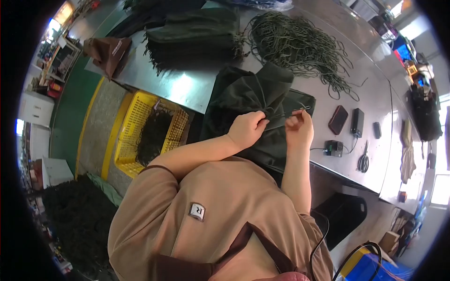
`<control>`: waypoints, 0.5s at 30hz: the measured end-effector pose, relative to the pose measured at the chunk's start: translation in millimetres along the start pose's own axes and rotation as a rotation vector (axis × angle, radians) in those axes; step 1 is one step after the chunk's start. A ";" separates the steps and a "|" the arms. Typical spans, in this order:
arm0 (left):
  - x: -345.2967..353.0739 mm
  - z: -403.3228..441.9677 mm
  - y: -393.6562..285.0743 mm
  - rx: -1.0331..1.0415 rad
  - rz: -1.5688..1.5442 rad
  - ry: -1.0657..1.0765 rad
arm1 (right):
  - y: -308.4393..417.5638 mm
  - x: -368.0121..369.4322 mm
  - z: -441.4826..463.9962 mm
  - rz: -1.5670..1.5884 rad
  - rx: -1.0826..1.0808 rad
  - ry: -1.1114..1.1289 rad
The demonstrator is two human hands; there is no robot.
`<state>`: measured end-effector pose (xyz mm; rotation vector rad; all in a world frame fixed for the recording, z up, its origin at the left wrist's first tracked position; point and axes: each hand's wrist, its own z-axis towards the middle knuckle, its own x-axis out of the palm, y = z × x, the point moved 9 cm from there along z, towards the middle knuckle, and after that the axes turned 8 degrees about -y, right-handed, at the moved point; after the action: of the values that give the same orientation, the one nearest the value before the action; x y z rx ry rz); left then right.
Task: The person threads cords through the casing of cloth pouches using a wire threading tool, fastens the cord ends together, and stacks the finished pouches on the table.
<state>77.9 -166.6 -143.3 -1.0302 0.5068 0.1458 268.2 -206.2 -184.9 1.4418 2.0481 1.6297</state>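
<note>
Dark green fabric lies in front of me at the table's edge, gathered into folds around a thin cord. My left hand is closed at the gathered spot, thumb and forefinger pressed together on the cord. To its right, my right hand is raised over the fabric with curled fingers, pinching the cord's looped end. The cord runs between the two hands. What lies under my left fingers is partly hidden.
A tangled heap of green cords and a stack of dark green cloth lie farther back. Right: a phone, black box, scissors. Left: a yellow basket with dark cords, a brown cloth.
</note>
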 end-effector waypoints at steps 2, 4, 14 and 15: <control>5.0 -3.3 1.9 -0.030 -0.009 -0.007 | -25.7 -8.4 6.2 0.459 0.275 -0.120; 8.9 -5.5 1.0 -0.081 -0.078 0.012 | -25.1 -17.2 15.9 0.465 0.278 -0.034; 23.0 -18.4 20.4 -0.392 -0.368 0.080 | 28.3 4.4 2.2 -0.256 -0.262 0.116; 26.0 -20.1 23.8 -0.389 -0.368 0.079 | 17.6 8.9 5.4 0.087 -0.085 0.173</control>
<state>85.7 -174.4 -182.3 -1.4967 0.3574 -0.1300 277.0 -196.9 -169.0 1.4262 1.9993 1.9137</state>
